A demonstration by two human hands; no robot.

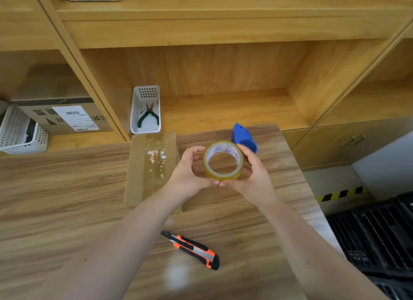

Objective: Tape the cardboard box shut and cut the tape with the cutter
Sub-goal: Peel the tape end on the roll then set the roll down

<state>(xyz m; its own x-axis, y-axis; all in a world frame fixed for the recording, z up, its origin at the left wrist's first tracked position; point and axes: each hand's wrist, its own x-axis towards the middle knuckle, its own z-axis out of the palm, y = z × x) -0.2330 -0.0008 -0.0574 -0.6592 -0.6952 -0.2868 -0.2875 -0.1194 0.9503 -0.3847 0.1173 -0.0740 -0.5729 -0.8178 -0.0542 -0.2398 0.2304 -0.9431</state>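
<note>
Early stage: left hand (190,174) and right hand (252,176) both curl fingers around the tape roll (223,160), cardboard box (149,167) just left of them, cutter (190,249) untouched below, no new strip pulled yet.

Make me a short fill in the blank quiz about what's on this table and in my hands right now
1. Both hands, left hand and right hand, hold the ____ roll.
2. The cutter lies on the ____, nearer the person than the roll.
3. The white basket on the shelf holds ____.
4. The flat cardboard box lies to the ____ of the roll.

Missing words: tape; table; pliers; left
</note>
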